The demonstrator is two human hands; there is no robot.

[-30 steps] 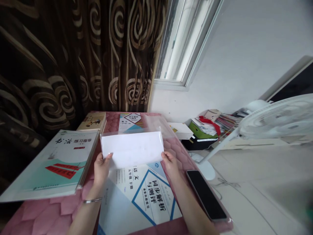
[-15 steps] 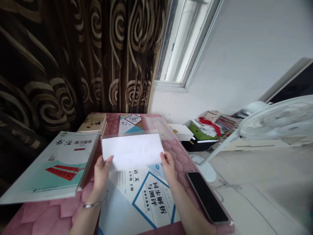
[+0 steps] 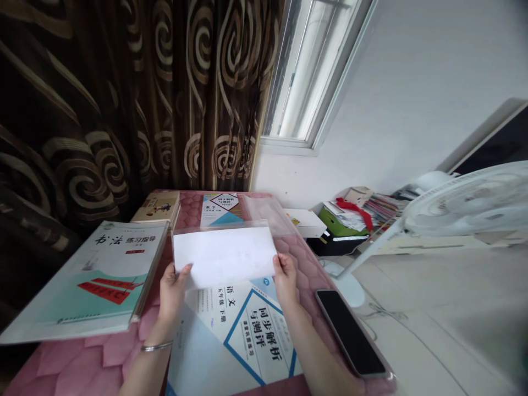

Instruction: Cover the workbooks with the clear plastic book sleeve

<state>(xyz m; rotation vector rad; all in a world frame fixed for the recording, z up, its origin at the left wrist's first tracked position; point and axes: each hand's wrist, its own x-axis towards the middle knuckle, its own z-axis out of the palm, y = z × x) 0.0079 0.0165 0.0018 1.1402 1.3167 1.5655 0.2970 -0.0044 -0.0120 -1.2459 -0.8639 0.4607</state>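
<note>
A blank white sheet of paper [image 3: 225,253] is held up by its two sides, tilted above a workbook. Clear plastic shows along its far edge and left side. My left hand [image 3: 173,289] grips the left edge, thumb on top. At the right edge, my right hand [image 3: 286,275] pinches the sheet between thumb and fingers. Under them lies the white and blue workbook [image 3: 239,341], its upper part hidden by the paper. Another blue and white workbook [image 3: 223,208] lies farther back on the pink table cover [image 3: 86,363].
Stacked books [image 3: 107,275] stand to the left, with a brown-covered book [image 3: 155,207] behind. A black phone [image 3: 350,333] rests along the table's right edge. Beyond that edge are a white fan [image 3: 466,198] and a box of papers [image 3: 340,220]. A patterned curtain [image 3: 198,93] hangs behind.
Both hands and the sheet have shifted very slightly to the right in view. The hold on the paper stays the same.
</note>
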